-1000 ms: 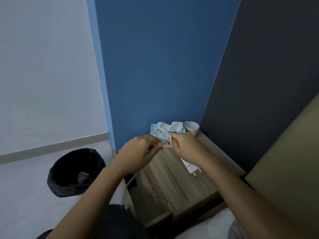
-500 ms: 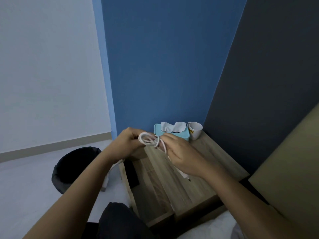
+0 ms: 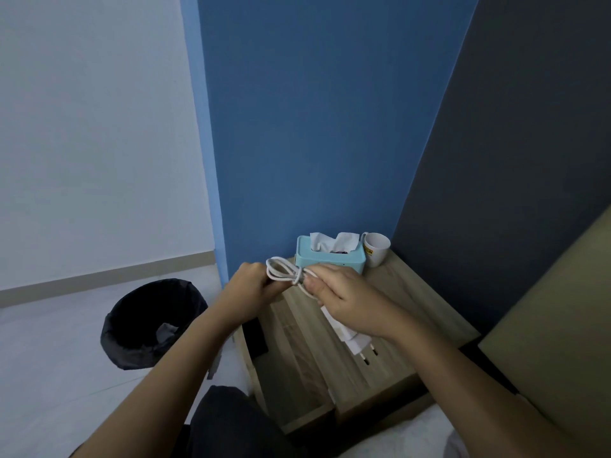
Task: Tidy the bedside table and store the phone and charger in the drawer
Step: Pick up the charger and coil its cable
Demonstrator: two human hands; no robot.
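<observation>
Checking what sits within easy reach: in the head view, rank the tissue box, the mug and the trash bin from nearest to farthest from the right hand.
1. Tissue box, just behind the right hand.
2. Mug, back right corner of the table.
3. Trash bin, on the floor, far left.

White charger cable (image 3: 281, 271) and white plug (image 3: 355, 342) showing against light wood-grain bedside table (image 3: 413, 309); teal tissue box (image 3: 330, 261) holding white tissues, white mug (image 3: 377, 249) wearing yellow label, black bin (image 3: 148, 322), blue wall (image 3: 314, 110)
</observation>
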